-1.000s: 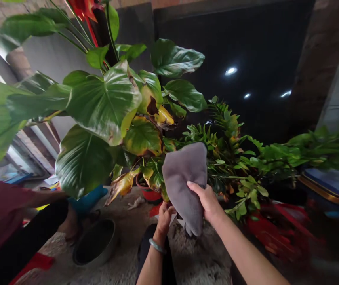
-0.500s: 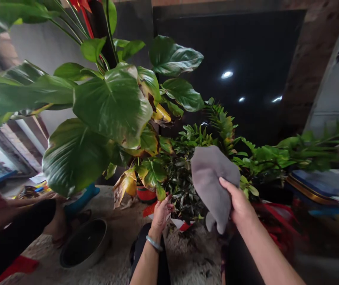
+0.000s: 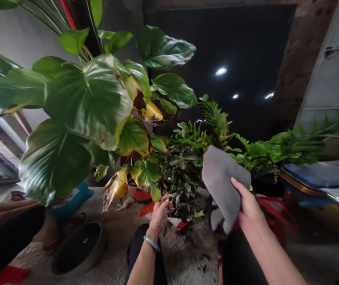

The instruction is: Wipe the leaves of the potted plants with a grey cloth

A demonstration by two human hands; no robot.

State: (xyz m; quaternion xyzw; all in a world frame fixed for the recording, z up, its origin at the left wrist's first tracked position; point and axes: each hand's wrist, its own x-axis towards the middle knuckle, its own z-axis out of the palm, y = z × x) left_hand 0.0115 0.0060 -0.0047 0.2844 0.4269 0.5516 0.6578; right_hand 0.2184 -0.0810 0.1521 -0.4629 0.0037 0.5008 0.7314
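Note:
My right hand (image 3: pixel 251 209) is closed on a grey cloth (image 3: pixel 224 180), which hangs limply beside the leafy plants with its lower end dangling. Lower and further left, my left hand (image 3: pixel 160 211), with a pale bangle on the wrist, has its fingers loosely bent and apart. It is close to a dark-leaved bushy plant (image 3: pixel 184 178), and no held thing shows in it. Above it, a yellowing leaf (image 3: pixel 147 172) droops from a tall plant with broad green leaves (image 3: pixel 89 95), some browned at the edges.
A round dark basin (image 3: pixel 79 247) stands on the rough floor at left, near another person's arm and leg (image 3: pixel 12 229). A red pot (image 3: pixel 139 194) sits behind the drooping leaves. At right are a red bag (image 3: pixel 276 213) and a blue-topped box (image 3: pixel 309 178). A dark glossy panel (image 3: pixel 246 47) rises behind.
My right hand has moved slightly right with the grey cloth, away from the bushy plant. My left hand stays beside that plant. The view has turned a little to the right.

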